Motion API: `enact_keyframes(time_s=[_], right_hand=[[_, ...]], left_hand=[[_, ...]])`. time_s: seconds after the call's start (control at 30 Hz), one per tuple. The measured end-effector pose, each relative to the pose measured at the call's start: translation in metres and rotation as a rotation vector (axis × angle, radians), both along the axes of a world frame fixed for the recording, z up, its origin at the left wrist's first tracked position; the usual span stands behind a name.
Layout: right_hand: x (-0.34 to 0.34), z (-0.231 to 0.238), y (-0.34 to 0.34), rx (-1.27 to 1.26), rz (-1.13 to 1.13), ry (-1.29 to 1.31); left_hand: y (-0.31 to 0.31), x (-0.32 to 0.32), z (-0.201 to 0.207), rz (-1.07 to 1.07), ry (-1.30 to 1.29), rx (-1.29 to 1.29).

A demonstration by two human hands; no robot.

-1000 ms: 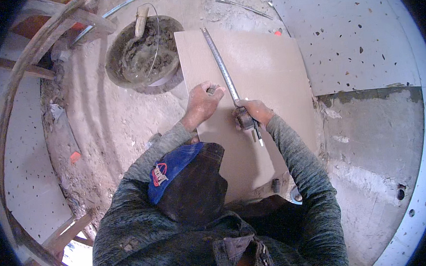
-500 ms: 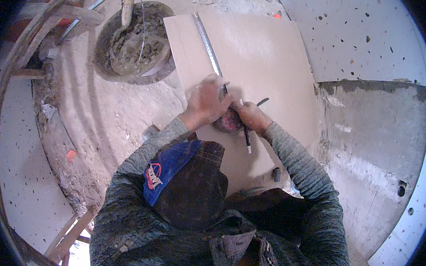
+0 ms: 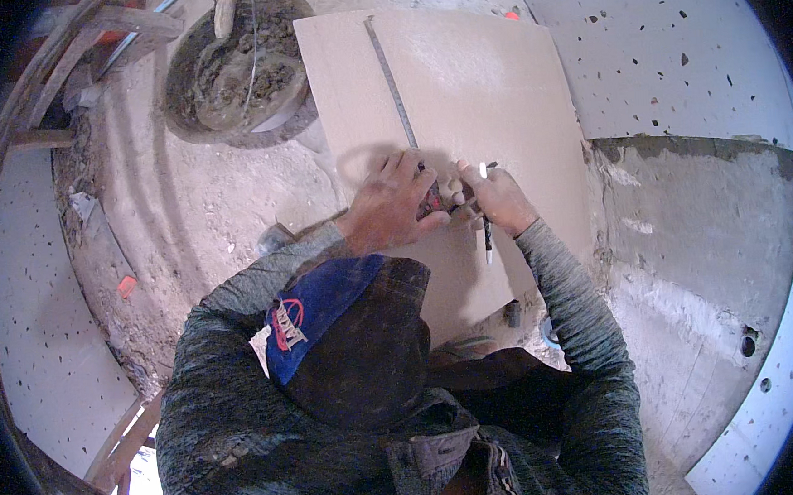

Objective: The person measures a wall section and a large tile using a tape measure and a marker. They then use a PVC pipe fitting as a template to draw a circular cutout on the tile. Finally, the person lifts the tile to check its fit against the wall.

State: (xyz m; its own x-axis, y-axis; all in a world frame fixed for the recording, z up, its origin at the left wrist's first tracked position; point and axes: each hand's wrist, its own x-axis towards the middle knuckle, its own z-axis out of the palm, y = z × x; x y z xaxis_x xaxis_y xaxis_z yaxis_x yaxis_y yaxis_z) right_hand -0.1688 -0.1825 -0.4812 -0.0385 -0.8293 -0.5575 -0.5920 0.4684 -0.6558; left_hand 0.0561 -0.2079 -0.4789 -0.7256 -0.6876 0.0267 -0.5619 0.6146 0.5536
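Beside the smooth beige board, a round bucket holds rough wet mortar; a wooden handle there is cut off above. My cap blocks the board's near part. My left hand grips the tape measure over the board, hiding most of its case; the thin blade reaches forward. My right hand holds a slim dark marker.

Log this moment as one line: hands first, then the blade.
left hand: gripping tape measure | right hand: holding pen | blade: extended over tan board
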Motion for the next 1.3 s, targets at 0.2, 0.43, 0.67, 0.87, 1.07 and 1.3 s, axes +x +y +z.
enact_keyframes(time_s=[0.2, 0.43, 0.67, 0.87, 1.07, 1.3], right_hand=[[0.006, 0.018, -0.005, 0.045, -0.271, -0.192], [0.030, -0.033, 0.002, -0.493, 0.380, 0.247], [0.037, -0.033, 0.005, -0.605, 0.421, 0.146], [0.065, 0.001, 0.002, -0.222, -0.067, -0.069], [0.071, 0.012, -0.004, -0.174, -0.019, 0.161], [0.067, -0.021, 0.013, -0.256, 0.236, 0.213]], left_hand=[[0.006, -0.006, 0.000, 0.046, -0.078, 0.012], [0.006, -0.008, -0.016, 0.114, 0.123, -0.077], [-0.019, -0.003, -0.014, 0.141, 0.106, 0.185], [-0.060, 0.014, -0.015, -0.119, 0.008, -0.163], [-0.110, 0.018, -0.017, -0.108, -0.090, -0.264], [-0.168, 0.035, -0.001, -0.108, -0.096, -0.185]])
